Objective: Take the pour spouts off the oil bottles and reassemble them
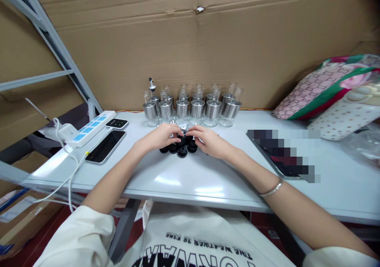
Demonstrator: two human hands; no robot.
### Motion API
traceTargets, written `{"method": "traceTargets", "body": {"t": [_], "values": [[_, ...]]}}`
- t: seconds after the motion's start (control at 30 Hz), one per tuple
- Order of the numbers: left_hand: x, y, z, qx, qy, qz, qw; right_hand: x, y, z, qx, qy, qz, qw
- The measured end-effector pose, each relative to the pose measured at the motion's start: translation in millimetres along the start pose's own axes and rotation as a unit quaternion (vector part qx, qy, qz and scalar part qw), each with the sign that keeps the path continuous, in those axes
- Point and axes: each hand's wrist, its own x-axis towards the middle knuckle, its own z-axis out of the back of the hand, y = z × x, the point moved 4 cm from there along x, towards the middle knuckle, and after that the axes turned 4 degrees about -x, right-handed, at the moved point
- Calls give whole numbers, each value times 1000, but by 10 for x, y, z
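Observation:
Both hands meet over a small pile of black round stoppers (pixel 182 152) and shiny metal pieces (pixel 184 126) at the middle of the white table. My left hand (pixel 163 135) reaches in from the left, its fingers bent around the pile's upper edge. From the right, my right hand (pixel 208 140) curls its fingers down at the same pile. What either set of fingertips holds is too small to make out. Just behind stand two rows of glass bottles with steel bands (pixel 197 108); one at the back left carries a metal pourer (pixel 152 86).
On the left of the table (pixel 184 180) lie a phone (pixel 107 146), a small black-topped device (pixel 117 123), a white power strip (pixel 94 128) and cables. At right are a blurred dark device (pixel 279 156), a patterned bag (pixel 314 85) and a dotted white item (pixel 341 112). Cardboard (pixel 178 41) stands behind.

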Motion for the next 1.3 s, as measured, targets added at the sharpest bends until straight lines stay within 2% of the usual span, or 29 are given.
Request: {"method": "traceTargets", "body": {"t": [0.47, 1.3], "values": [[3, 20, -5, -4, 25, 64, 998, -11, -42, -43, 43, 6, -54, 998], [-3, 7, 12, -19, 33, 43, 998, -2, -57, -2, 50, 28, -72, 996]]}}
